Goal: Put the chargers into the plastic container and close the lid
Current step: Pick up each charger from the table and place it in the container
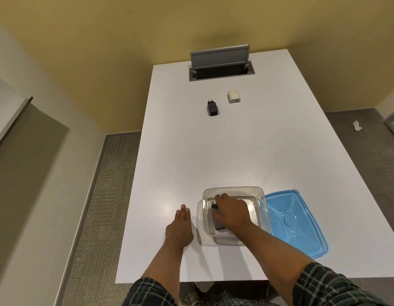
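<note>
A clear plastic container stands near the front of the white table. My right hand reaches inside it, its fingers closed over a dark charger that lies at the container's bottom, plug pins pointing away from me. The blue translucent lid lies flat beside the container on its right. My left hand rests flat on the table just left of the container, fingers together, holding nothing. Far up the table lie a black charger and a white cube charger.
A grey pop-up socket box stands with its flap raised at the far end of the table. The table's front edge runs just before my forearms. A scrap of white paper lies on the carpet to the right.
</note>
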### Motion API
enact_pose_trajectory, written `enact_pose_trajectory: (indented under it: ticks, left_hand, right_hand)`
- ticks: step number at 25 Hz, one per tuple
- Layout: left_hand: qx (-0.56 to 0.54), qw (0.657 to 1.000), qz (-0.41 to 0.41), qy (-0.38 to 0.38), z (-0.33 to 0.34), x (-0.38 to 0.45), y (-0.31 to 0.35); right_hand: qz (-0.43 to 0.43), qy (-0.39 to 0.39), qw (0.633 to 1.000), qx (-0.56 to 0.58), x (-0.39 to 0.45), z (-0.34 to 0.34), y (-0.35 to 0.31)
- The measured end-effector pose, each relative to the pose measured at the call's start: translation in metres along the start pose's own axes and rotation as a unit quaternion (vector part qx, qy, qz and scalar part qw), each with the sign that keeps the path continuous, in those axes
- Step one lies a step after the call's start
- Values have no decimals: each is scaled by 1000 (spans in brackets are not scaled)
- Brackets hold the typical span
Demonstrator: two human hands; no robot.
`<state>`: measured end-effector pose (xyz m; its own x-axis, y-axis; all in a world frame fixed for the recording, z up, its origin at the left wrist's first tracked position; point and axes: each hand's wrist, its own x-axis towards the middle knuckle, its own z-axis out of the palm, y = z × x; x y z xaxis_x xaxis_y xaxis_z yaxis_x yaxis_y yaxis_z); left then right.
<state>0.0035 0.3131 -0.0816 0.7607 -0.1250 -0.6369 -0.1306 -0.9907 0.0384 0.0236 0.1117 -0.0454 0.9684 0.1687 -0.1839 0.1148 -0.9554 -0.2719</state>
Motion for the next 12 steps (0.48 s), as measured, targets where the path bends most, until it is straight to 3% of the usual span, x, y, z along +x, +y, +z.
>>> enact_pose_trajectory:
  ticks: [4, 8, 12]
  left_hand:
    - [14, 998, 9, 62, 11, -8, -2]
    - [20, 994, 37, 97, 4, -3, -9]
    - [-11, 989, 52, 135, -31, 23, -8]
  right_hand:
    - [-80, 71, 994, -1, 1, -12, 8]
    - [-210, 149, 966, 2, 10, -16, 25]
    - [-168, 204, 963, 53, 30, -28, 34]
